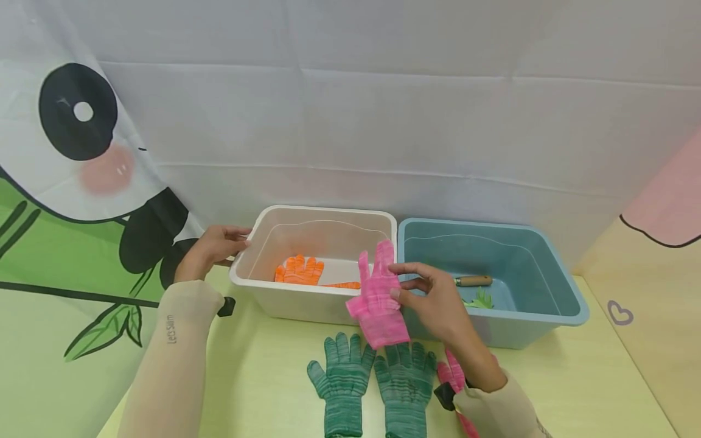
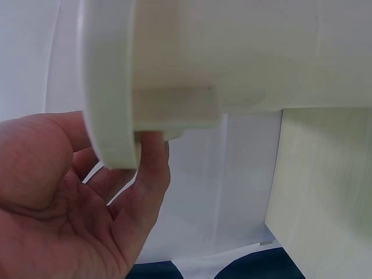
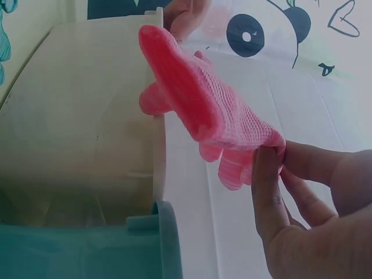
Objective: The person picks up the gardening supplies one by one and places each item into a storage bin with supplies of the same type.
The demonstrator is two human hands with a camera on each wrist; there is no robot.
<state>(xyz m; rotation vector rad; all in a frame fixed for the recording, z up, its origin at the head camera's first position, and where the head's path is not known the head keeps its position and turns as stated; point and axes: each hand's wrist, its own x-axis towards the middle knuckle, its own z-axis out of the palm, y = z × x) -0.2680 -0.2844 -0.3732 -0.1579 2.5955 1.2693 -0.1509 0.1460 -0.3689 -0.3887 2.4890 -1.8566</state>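
My right hand [image 1: 438,301] pinches a pink knit glove [image 1: 378,304] at its edge, holding it up over the front wall of the white bin [image 1: 306,310]. In the right wrist view the pink glove [image 3: 197,99] hangs from thumb and fingertips, its coated side showing. At the white bin's left end, my left hand [image 1: 216,246] grips the rim; in the left wrist view its fingers curl under the rim [image 2: 110,87]. Inside that bin lie an orange glove [image 1: 300,271] and another orange piece [image 1: 344,285], partly hidden by the front wall.
A blue bin [image 1: 493,334] stands right of the white one, containing a wooden-handled tool [image 1: 475,280] and a light green fingered thing [image 1: 482,299]. Two green gloves [image 1: 344,377] lie on the table in front. More pink glove [image 1: 451,371] shows beneath my right forearm. A printed cloth hangs behind.
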